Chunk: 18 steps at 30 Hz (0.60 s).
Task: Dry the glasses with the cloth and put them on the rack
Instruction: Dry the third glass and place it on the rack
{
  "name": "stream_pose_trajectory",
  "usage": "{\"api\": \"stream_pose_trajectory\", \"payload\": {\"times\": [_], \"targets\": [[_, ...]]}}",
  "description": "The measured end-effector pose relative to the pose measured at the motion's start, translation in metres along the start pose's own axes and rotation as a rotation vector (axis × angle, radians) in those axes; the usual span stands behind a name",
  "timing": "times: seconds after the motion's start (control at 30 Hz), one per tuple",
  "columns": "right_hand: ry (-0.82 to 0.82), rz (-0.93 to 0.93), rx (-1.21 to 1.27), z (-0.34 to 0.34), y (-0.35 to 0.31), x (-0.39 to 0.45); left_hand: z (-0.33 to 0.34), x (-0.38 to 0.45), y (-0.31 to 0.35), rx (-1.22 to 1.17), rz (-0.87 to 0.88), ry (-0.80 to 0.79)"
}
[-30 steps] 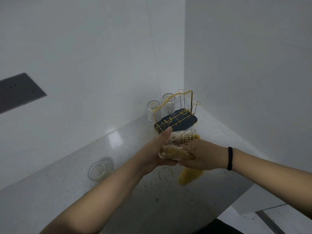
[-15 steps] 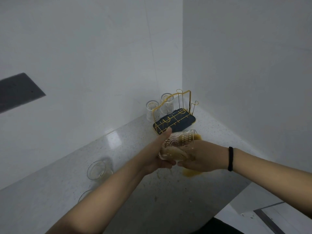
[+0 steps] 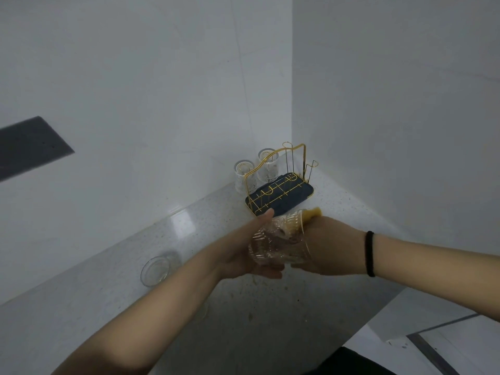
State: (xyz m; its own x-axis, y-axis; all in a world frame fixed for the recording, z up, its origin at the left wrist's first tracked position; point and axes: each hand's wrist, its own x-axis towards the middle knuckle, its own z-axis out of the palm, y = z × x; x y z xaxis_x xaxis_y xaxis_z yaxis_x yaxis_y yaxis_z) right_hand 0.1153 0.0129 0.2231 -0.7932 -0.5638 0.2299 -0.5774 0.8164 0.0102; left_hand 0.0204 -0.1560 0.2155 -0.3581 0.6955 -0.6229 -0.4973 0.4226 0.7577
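Observation:
My left hand (image 3: 243, 255) grips a clear ribbed glass (image 3: 276, 243) lying on its side above the counter. My right hand (image 3: 330, 246) is pushed into the glass's mouth and holds a yellow cloth (image 3: 313, 213), of which only a tip shows above the rim. Behind the hands stands the gold wire rack (image 3: 281, 185) on its dark tray in the corner. Two ribbed glasses (image 3: 244, 177) (image 3: 267, 166) sit upside down on the rack's far side. Another clear glass (image 3: 157, 270) stands on the counter to the left.
The speckled grey counter (image 3: 121, 307) runs into a corner between two white walls. Its front edge drops off at the lower right to a white floor (image 3: 446, 347). A dark panel (image 3: 27, 144) is set in the left wall.
The hanging end of the yellow cloth below the hands has gone from sight. The glass has turned in my left hand while my right hand works inside it.

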Motion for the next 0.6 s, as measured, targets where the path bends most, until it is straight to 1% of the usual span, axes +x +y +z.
{"api": "stream_pose_trajectory", "payload": {"times": [0.03,0.1,0.17,0.23,0.27,0.3,0.37,0.43,0.53,0.6], "targets": [[0.022,-0.034,-0.007,0.000,0.002,0.002,-0.004,0.000,0.001,0.037,-0.009,-0.011],[-0.016,-0.089,-0.011,-0.005,0.006,0.008,-0.012,0.000,0.006,0.125,0.019,-0.047],[-0.079,-0.113,0.012,-0.010,0.008,0.012,-0.022,-0.002,0.015,0.320,0.100,-0.078],[-0.184,-0.077,0.117,-0.011,0.006,0.015,-0.024,-0.004,0.024,0.540,0.171,-0.178],[-0.243,-0.051,0.179,-0.011,0.005,0.015,-0.022,-0.001,0.025,0.605,0.194,-0.234],[-0.293,-0.021,0.237,-0.012,0.003,0.015,-0.021,0.003,0.022,0.617,0.206,-0.277],[-0.330,0.068,0.351,-0.013,0.002,0.016,-0.020,0.010,0.014,0.534,0.210,-0.340],[-0.295,0.174,0.470,-0.019,0.004,0.016,-0.022,0.016,0.006,0.397,0.203,-0.386],[-0.144,0.368,0.698,-0.033,0.012,0.015,-0.029,0.019,-0.002,0.215,0.243,-0.392],[0.013,0.487,0.807,-0.036,0.019,0.012,-0.033,0.019,-0.003,0.134,0.276,-0.314]]}}
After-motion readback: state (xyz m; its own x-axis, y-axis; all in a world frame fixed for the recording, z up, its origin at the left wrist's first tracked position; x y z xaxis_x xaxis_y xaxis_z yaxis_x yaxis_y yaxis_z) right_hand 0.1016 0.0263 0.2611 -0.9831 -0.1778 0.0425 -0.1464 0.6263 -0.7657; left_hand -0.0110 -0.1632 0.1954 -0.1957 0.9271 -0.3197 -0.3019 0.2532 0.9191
